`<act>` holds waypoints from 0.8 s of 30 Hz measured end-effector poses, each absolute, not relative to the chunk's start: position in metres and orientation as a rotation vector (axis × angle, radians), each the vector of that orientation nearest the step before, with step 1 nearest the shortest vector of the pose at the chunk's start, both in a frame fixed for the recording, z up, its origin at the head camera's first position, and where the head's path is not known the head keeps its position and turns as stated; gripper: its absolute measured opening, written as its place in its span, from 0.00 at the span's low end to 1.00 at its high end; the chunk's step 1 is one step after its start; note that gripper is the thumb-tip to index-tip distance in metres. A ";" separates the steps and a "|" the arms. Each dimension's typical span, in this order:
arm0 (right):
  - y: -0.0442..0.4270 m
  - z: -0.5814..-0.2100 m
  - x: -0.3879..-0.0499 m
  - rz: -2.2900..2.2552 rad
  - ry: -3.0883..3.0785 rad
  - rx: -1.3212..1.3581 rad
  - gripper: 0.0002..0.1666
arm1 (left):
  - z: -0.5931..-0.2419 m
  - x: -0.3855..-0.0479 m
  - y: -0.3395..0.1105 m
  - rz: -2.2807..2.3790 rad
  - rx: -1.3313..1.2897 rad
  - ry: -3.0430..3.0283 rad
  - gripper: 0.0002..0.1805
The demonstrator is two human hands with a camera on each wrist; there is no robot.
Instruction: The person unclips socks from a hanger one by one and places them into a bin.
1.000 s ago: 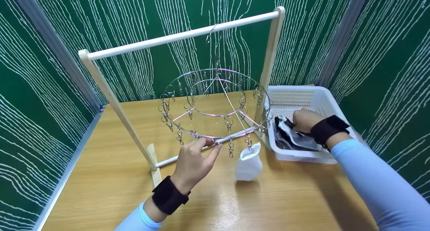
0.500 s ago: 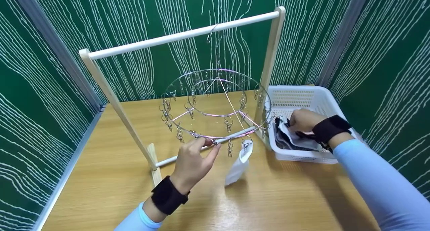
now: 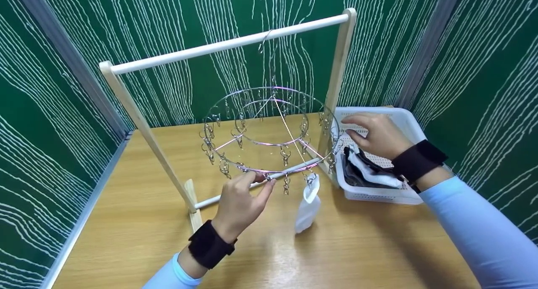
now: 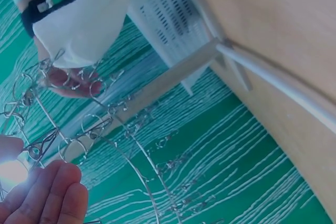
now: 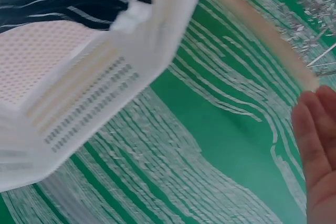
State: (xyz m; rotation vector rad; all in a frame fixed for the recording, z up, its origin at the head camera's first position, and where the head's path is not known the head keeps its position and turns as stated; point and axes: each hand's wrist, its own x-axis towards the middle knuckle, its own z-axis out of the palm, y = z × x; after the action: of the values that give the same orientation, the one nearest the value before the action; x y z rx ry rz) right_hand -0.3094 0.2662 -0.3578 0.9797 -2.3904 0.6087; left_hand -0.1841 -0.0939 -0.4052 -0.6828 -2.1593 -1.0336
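A round metal clip hanger (image 3: 269,144) hangs from the rack's top bar, with clips dangling around its two rings. At its front edge my left hand (image 3: 243,198) pinches a metal clip (image 4: 39,148) between thumb and fingers. Just right of that hand, a white sock (image 3: 308,215) hangs tilted from another clip. My right hand (image 3: 380,136) is over the white basket (image 3: 414,123), thumb and fingers apart, holding nothing. Folded black, grey and white cloth pieces (image 3: 376,175) lie in the basket beneath it. The right wrist view shows some of them with white-striped dark fabric (image 5: 63,6).
The wooden rack (image 3: 342,57) stands over the table (image 3: 126,238), its white lower bar (image 3: 210,202) running behind my left hand. Green walls (image 3: 159,28) with white streaks enclose the table at the back and sides. The basket stands beside the rack's right post.
My right hand has come up off the cloth pieces in the basket, and its fingers have spread. The hanging sock has swung and turned. My left hand stays at its clip.
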 end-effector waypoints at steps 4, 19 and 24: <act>0.258 -0.356 -0.304 0.598 -2.274 1.089 0.20 | -0.404 -0.184 -0.094 -1.028 -0.672 -2.149 0.06; 0.248 -0.350 -0.289 0.595 -2.343 1.267 0.14 | -0.403 -0.182 -0.099 -1.000 -0.619 -2.147 0.08; 0.247 -0.348 -0.286 0.601 -2.369 1.259 0.13 | -0.403 -0.183 -0.104 -0.996 -0.616 -2.145 0.08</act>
State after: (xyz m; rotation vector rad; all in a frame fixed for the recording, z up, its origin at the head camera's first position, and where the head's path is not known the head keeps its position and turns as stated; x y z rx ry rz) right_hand -0.2864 0.2468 -0.3484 1.2586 -2.3692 0.6014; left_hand -0.1825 -0.1035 -0.4030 -0.6155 -2.1450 -0.9956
